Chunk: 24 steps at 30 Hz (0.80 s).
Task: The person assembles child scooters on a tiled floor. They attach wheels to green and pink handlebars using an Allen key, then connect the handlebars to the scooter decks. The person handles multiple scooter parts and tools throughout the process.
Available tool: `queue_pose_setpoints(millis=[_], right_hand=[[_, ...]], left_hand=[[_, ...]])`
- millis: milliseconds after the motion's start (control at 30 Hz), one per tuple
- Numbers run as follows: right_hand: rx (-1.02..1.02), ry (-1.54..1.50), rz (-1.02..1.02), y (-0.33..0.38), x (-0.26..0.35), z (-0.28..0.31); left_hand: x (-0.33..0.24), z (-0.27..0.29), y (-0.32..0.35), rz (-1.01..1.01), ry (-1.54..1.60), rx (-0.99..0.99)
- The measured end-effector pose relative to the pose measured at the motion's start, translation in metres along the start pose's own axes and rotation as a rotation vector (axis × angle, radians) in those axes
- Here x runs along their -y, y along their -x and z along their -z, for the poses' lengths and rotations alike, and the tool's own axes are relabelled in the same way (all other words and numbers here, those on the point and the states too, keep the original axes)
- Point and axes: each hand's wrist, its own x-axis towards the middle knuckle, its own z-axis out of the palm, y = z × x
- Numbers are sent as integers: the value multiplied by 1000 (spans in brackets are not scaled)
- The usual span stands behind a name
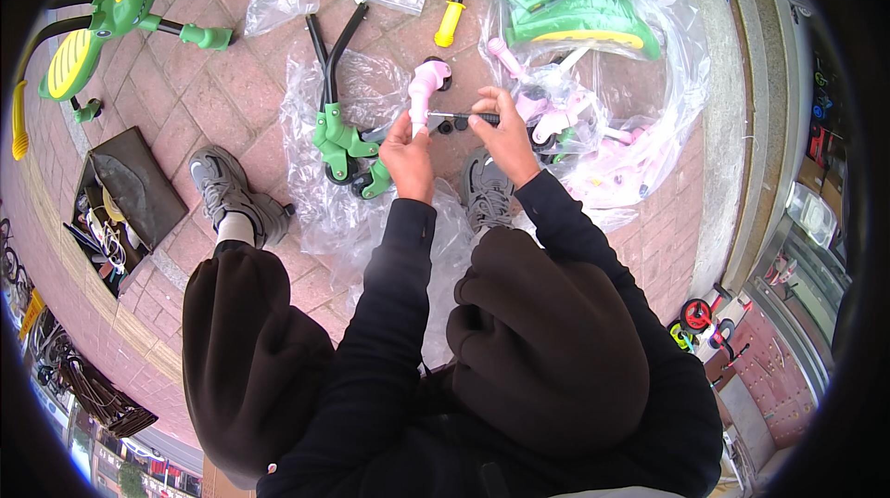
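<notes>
My left hand (408, 166) is closed around the lower end of a pink plastic caster leg (426, 83), which stands upright with a dark wheel at its top. In my right hand (506, 138) is a screwdriver (461, 116) with a black handle, pinched between the fingers. Its thin shaft points left, and the tip meets the side of the pink leg just above my left fingers. Close to my left hand lie green jointed leg pieces (338, 138) with black tubes and wheels. Beyond my right hand are more pink leg parts (554, 113), partly under clear plastic.
A bagged green animal-shaped seat (584, 27) lies at the far right. Black tubing with yellow grips (449, 23) is ahead. An assembled green ride-on toy (120, 6) stands far left. An open dark toolbox (139, 185) sits left of my shoe (230, 190). A kerb (732, 127) runs along the right.
</notes>
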Motion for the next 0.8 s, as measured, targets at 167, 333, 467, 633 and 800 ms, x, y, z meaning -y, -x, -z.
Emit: queue_pose_setpoints(millis=[167, 333, 467, 633, 800], right_hand=[[50, -43, -142, -3, -6, -1], [22, -84, -14, -3, -11, -1], [23, -25, -124, -3, -10, -2], [30, -44, -27, -1, -7, -2], [149, -162, -272, -2, -7, 2]], left_hand=[[-3, 0, 1, 5, -11, 5], [-2, 0, 1, 5, -16, 5], [-1, 0, 0, -27, -28, 17], [1, 1, -2, -16, -38, -1], [3, 4, -5, -32, -79, 2]])
